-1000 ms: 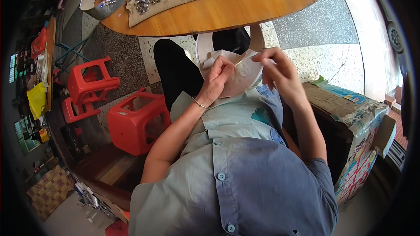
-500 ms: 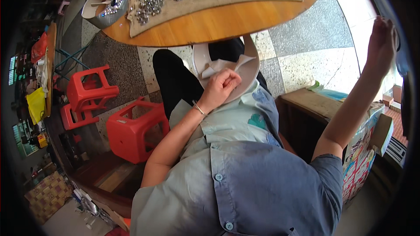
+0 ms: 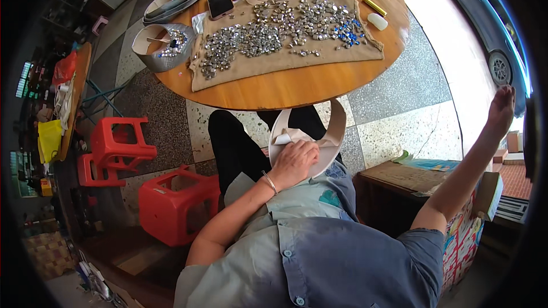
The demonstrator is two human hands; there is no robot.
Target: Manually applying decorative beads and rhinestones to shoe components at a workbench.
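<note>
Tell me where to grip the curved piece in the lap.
Best pinch the curved piece by its right end, likely from the right: that end is narrow and bare, while the left hand covers part of the bend.

"What's lying across the lap (image 3: pixel 230 145)?"
"A pale cream, smooth-looking band curved like a horseshoe (image 3: pixel 337 131), its rounded end nearest the waist, its arms pointing toward the knees."
"And inside it?"
"A thin, off-white, crumpled flap (image 3: pixel 298 134), folded and standing loose, partly hidden."
</note>
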